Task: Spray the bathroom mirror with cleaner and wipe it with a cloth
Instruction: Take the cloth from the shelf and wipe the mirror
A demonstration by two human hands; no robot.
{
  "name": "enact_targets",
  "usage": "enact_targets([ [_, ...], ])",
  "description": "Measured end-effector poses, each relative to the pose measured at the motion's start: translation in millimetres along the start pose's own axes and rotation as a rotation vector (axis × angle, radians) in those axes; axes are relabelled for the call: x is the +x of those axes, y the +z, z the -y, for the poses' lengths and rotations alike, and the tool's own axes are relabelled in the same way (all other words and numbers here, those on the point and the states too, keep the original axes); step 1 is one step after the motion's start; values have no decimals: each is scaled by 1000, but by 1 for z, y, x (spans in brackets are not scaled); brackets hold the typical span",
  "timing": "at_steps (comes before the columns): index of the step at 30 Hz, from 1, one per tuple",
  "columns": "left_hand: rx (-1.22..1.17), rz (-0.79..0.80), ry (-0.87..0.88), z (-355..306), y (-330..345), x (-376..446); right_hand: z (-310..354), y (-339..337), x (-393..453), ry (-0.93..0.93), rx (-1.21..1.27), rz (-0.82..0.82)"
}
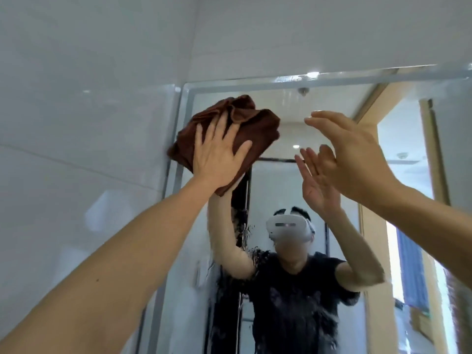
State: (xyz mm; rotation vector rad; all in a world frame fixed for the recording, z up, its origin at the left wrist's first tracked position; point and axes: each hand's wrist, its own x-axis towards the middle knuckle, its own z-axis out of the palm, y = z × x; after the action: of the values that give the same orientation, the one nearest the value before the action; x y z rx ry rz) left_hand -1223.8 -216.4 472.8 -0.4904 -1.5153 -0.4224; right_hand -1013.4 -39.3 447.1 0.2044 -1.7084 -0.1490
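Observation:
The bathroom mirror (288, 113) fills the centre and right, its lower glass streaked with wet droplets. A bunched brown cloth (245, 123) is pressed flat against the mirror's upper left corner, overlapping the frame. My left hand (217, 154) lies spread on the cloth, palm pushing it onto the glass. My right hand (350, 152) is raised in front of the upper middle of the mirror, fingers apart, holding nothing, apart from the cloth. No spray bottle is in view.
White wall tiles (89, 111) run along the left and above the mirror. The mirror's metal frame edge (184, 118) meets the tiles. Reflected in the glass are a person wearing a headset, a shower door and a doorway.

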Motion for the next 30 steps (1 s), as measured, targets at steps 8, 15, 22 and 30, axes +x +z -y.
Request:
enact_targets([
  [8,-3,4,-335,-53,-5,-46,4,0,-38,32,-32,77],
  [15,-76,119,122,-142,1,-147,32,9,-56,51,60,90],
  [22,86,77,-418,-14,-4,-144,11,-11,-85,85,38,159],
  [30,-38,87,-275,-173,-9,-164,4,-40,-95,115,-9,167],
])
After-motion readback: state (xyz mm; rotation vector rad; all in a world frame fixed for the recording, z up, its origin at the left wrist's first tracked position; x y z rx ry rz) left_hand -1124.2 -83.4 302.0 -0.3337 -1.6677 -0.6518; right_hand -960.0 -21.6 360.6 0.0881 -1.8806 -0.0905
